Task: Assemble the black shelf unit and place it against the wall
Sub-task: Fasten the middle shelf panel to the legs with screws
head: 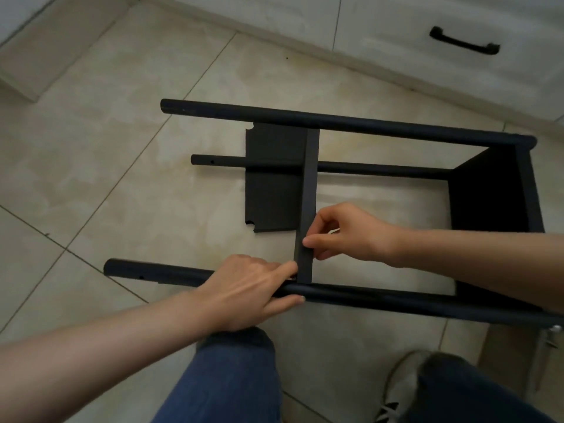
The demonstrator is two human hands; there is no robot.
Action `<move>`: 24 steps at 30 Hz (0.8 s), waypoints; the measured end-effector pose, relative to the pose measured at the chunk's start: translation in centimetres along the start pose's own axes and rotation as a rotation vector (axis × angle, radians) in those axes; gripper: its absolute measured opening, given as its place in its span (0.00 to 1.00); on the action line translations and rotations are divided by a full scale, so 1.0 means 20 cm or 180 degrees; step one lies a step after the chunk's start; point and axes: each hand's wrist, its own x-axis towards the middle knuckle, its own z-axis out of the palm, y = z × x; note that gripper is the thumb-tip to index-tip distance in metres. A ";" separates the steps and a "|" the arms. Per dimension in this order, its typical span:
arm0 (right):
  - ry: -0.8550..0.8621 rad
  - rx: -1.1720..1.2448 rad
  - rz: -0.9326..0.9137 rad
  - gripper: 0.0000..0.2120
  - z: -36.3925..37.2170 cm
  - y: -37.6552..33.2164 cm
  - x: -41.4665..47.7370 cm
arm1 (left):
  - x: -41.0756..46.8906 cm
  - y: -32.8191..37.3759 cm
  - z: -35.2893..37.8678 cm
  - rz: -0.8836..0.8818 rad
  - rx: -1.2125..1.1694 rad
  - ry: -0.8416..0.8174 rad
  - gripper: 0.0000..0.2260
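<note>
Black shelf unit [309, 206] lies on its side on the tiled floor [106, 166] in front of my knees, near a white cabinet [396, 22] with a black handle [464, 41].

My left hand [253, 291] comes in from the lower left with the forearm straight and wraps the near pole [381, 300]. The fingers curl over its top, the thumb lies along its near side, and the forefinger reaches to where the middle shelf [274, 184] meets the pole. My right hand [348, 236] reaches in from the right and pinches the near end of that shelf's narrow edge, thumb and fingertips closed on the strip. Something pale shows between those fingers, possibly a small fitting, but it is too blurred to tell.

The joint itself is covered by my left fingers. The near pole's right end runs out of the frame, and my right forearm hides the lower part of the end shelf [494, 196]. A bit of bright metal [554, 332] at the right border is cut off and I cannot name it. My jeans [232, 377] and one shoe [399, 389] fill the bottom.

The unit's long axis runs left to right across my view. The far pole [305, 117] and the low pole [381, 170] lie parallel to the near one, with their open ends pointing left and their other ends meeting the end shelf on the right. The middle shelf stands crosswise between the poles, its broad face turned left.
</note>
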 end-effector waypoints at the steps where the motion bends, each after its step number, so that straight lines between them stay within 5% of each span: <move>1: 0.0052 0.0049 -0.0074 0.05 0.00 0.01 0.00 | 0.00 -0.02 0.02 0.0073 -0.0010 0.0185 0.21; 4: 0.0281 0.0132 -0.0232 0.05 0.03 0.06 0.01 | 0.01 -0.05 0.08 0.0190 0.0160 0.0674 0.17; 15: 0.0591 0.0249 -0.0442 0.02 0.06 0.18 -0.05 | 0.03 0.04 0.13 -0.0150 0.0147 0.1057 0.19; 19: 0.0532 0.1178 -0.0257 0.04 0.06 0.23 -0.11 | 0.03 0.04 0.15 -0.0389 -0.0206 0.1383 0.21; 24: 0.0462 0.1725 -0.0114 0.07 0.06 0.27 -0.12 | 0.06 0.03 0.15 -0.0116 -0.0074 0.0963 0.34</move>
